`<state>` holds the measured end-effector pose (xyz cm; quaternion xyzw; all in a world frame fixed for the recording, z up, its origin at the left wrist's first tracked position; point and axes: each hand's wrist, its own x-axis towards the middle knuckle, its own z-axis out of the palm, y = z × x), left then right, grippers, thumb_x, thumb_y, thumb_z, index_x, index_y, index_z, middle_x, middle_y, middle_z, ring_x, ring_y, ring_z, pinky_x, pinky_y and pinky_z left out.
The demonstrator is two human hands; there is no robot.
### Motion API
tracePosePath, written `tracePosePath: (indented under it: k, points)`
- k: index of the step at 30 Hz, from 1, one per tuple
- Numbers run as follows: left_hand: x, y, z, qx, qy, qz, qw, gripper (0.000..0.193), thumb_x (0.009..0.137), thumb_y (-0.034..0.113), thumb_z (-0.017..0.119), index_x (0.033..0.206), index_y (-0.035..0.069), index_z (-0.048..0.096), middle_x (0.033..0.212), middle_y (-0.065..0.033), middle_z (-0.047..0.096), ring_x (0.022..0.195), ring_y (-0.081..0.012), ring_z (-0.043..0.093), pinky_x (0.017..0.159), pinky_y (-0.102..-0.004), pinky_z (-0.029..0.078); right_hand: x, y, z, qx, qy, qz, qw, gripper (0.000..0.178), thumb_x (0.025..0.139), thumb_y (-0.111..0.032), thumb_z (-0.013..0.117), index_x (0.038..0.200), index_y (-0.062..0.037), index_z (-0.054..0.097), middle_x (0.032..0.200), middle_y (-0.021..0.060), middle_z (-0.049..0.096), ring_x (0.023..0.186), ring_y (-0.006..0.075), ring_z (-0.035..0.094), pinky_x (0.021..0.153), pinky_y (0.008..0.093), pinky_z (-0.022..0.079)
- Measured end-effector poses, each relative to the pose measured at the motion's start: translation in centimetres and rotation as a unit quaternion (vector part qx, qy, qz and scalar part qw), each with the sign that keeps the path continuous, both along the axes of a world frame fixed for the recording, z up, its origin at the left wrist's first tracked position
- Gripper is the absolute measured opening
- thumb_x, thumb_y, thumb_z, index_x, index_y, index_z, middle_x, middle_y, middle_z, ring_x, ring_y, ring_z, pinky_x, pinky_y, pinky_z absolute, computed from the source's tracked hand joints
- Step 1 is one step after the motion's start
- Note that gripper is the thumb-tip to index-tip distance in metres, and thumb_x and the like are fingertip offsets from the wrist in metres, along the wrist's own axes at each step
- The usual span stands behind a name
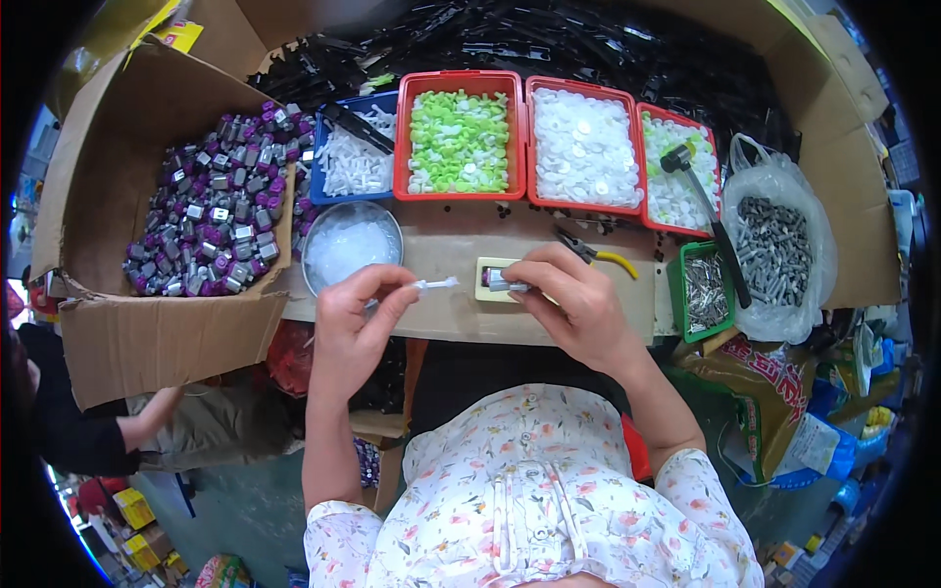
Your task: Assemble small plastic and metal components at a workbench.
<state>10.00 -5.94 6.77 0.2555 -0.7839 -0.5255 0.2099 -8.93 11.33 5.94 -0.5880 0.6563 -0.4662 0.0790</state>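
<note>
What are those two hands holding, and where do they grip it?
Left hand pinches a small white plastic part by one end; right hand presses a small purple-ended metal piece from above.

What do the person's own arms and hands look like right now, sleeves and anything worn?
Both arms are bare from the short sleeves down. The left hand and right hand wear no gloves, and no rings, watch or bracelets show. The short-sleeved top is white with a small pink and green flower print and buttons down the front.

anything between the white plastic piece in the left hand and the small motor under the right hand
Nothing visible. The white piece in the left hand points across a bare gap toward the motor held by the right hand.
</note>
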Motion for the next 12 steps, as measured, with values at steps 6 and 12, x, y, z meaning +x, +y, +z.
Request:
tracePosePath:
  k: [6, 12]
  points:
    - [-1.6, 1.4, -1.0, 0.017, 0.006, -0.05, 0.999, 0.01, 0.094, 0.002, 0.065, 0.096, -0.007, 0.067, 0.083, -0.0038, 0.068, 0.076, -0.0073, 0.062, 0.067, -0.0204, 0.048, -0.3, 1.2, -0.2, 0.024, 0.001, -0.005, 1.0, 0.025, 0.081, 0.005, 0.072, 0.105, -0.0008, 0.068, 0.093, 0.0124, 0.063, 0.076, 0.0261, 0.065, 0.064, 0.0345, 0.052]
    - [-3.2, 2.7, -0.5, 0.035, -0.006, -0.06, 0.998, 0.012, 0.09, 0.007, 0.07, 0.096, -0.004, 0.07, 0.081, -0.0105, 0.07, 0.071, -0.0152, 0.064, 0.066, -0.0286, 0.05, -0.7, 2.2, -0.3, 0.014, 0.013, -0.013, 1.0, 0.026, 0.08, 0.004, 0.073, 0.105, -0.0013, 0.068, 0.093, 0.0125, 0.064, 0.076, 0.0266, 0.065, 0.064, 0.0352, 0.052]
